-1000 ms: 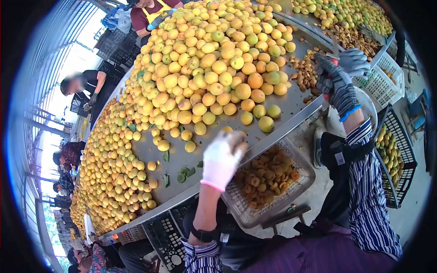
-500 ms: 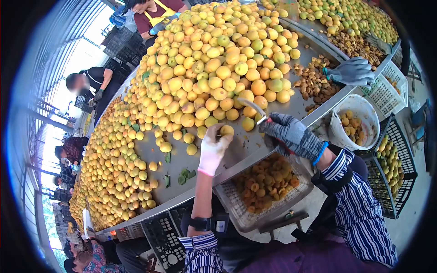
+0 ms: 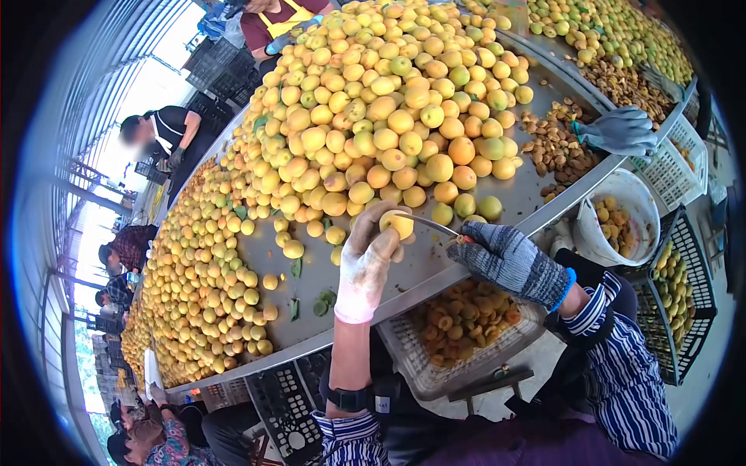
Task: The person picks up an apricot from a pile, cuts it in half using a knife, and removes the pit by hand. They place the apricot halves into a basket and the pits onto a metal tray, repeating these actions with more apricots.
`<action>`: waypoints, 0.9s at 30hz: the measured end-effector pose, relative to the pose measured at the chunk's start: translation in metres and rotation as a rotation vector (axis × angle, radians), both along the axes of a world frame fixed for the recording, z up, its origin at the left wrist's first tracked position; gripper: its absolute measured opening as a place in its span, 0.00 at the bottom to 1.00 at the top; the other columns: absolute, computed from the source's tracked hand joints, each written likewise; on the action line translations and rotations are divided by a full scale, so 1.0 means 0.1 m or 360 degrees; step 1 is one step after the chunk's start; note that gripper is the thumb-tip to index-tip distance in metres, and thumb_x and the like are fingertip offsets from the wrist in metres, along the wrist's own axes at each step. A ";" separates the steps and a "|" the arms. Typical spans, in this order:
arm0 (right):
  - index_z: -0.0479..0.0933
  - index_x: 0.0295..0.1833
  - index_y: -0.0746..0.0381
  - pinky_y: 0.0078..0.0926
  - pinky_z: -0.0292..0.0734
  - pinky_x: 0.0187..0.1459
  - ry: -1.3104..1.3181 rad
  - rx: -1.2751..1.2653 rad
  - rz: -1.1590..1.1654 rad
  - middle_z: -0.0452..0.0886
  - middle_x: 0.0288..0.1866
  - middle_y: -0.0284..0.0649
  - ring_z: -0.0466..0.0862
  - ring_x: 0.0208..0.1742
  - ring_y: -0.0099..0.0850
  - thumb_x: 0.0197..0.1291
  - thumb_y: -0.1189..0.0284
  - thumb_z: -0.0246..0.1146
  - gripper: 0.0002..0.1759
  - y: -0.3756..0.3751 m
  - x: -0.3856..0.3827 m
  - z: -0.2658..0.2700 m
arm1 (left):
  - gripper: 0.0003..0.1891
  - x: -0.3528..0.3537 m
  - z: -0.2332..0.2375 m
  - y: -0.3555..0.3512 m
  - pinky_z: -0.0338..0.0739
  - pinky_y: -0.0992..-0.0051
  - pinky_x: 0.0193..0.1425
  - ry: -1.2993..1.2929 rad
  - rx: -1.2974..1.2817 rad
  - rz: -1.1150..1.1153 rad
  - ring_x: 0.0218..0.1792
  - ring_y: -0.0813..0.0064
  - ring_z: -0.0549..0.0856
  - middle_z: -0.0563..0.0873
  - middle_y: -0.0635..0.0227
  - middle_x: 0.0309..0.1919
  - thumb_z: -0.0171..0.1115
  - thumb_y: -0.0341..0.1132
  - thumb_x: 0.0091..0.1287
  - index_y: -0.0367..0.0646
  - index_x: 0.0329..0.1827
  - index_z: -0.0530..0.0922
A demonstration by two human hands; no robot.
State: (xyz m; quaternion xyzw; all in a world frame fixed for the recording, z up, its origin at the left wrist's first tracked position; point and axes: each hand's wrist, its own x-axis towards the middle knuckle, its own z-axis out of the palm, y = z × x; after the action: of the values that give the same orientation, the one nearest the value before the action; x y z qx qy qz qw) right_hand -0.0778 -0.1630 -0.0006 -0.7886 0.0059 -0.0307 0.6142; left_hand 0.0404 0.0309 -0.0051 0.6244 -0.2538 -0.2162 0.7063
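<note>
**A:** What's closest in?

**B:** Two striped sleeves (image 3: 622,373) come up from the bottom edge. Just past them a mesh basket (image 3: 404,356) of halved apricots sits under the table's lip.

**A:** And the left hand?

**B:** The left hand (image 3: 367,260) wears a white glove. Its forearm stands nearly upright. The fingers are curled around a single apricot (image 3: 401,224), held just over the near edge of the metal table (image 3: 311,268).

**A:** The right?

**B:** The right hand (image 3: 509,260), in a grey knit glove, comes in from the right with its knuckles up and its fingers clenched on a knife (image 3: 426,224). The blade runs almost level to the left, and its tip meets the apricot.

**A:** Beyond that?

**B:** A white bucket (image 3: 602,250) with a few fruit stands right of that hand, below the table. On the table a big heap of apricots (image 3: 373,101) rises right behind both hands. Pits (image 3: 556,147) are piled to its right, with a co-worker's grey-gloved hand (image 3: 622,130) beside them at the rim. On the far side, a person in black (image 3: 167,132) leans in.
</note>
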 end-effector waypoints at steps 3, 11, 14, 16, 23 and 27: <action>0.75 0.46 0.65 0.26 0.72 0.35 -0.0045 -0.0064 0.0037 0.77 0.29 0.38 0.75 0.29 0.25 0.64 0.67 0.60 0.12 0.00 -0.02 0.05 | 0.28 -0.03 0.02 0.03 0.67 0.82 0.37 0.0013 0.0038 0.0027 0.40 0.80 0.77 0.79 0.63 0.50 0.56 0.47 0.69 0.35 0.64 0.67; 0.75 0.43 0.65 0.27 0.72 0.36 -0.0055 -0.0096 0.0040 0.76 0.28 0.40 0.74 0.29 0.28 0.64 0.67 0.60 0.11 0.01 -0.01 0.03 | 0.32 -0.02 0.01 0.06 0.65 0.85 0.35 0.0053 0.0039 0.0020 0.35 0.84 0.74 0.80 0.65 0.46 0.56 0.54 0.68 0.34 0.63 0.67; 0.75 0.43 0.65 0.28 0.72 0.37 0.0015 -0.0173 0.0040 0.76 0.28 0.40 0.74 0.29 0.28 0.64 0.67 0.60 0.11 0.02 -0.01 0.05 | 0.30 -0.02 0.01 0.05 0.65 0.86 0.35 -0.0008 0.0086 0.0026 0.35 0.84 0.74 0.80 0.65 0.45 0.55 0.52 0.69 0.34 0.63 0.67; 0.76 0.43 0.64 0.29 0.73 0.38 0.0006 -0.0181 0.0022 0.77 0.28 0.42 0.77 0.30 0.32 0.64 0.67 0.60 0.11 0.02 -0.02 0.02 | 0.29 -0.03 0.03 0.05 0.67 0.85 0.37 -0.0071 0.0155 0.0035 0.36 0.83 0.74 0.80 0.66 0.45 0.55 0.50 0.70 0.34 0.63 0.68; 0.75 0.44 0.64 0.35 0.75 0.39 0.0029 -0.0464 -0.0039 0.80 0.32 0.49 0.81 0.35 0.45 0.63 0.66 0.60 0.12 0.07 -0.02 -0.01 | 0.26 -0.04 0.01 0.01 0.71 0.82 0.45 -0.0153 0.0249 0.0065 0.39 0.82 0.76 0.80 0.67 0.45 0.54 0.46 0.71 0.34 0.62 0.69; 0.74 0.44 0.64 0.37 0.75 0.37 0.0028 -0.0470 -0.0127 0.79 0.31 0.51 0.80 0.33 0.49 0.63 0.66 0.60 0.12 0.18 -0.01 -0.10 | 0.26 -0.04 -0.02 -0.04 0.72 0.80 0.46 -0.0051 0.0219 0.0120 0.41 0.81 0.76 0.80 0.66 0.46 0.54 0.48 0.71 0.34 0.61 0.69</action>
State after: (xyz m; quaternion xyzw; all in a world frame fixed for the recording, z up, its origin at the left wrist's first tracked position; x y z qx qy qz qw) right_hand -0.0790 -0.1453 -0.0106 -0.8697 0.0381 -0.0487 0.4896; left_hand 0.0365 0.0266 -0.0073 0.6841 -0.2261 -0.1965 0.6651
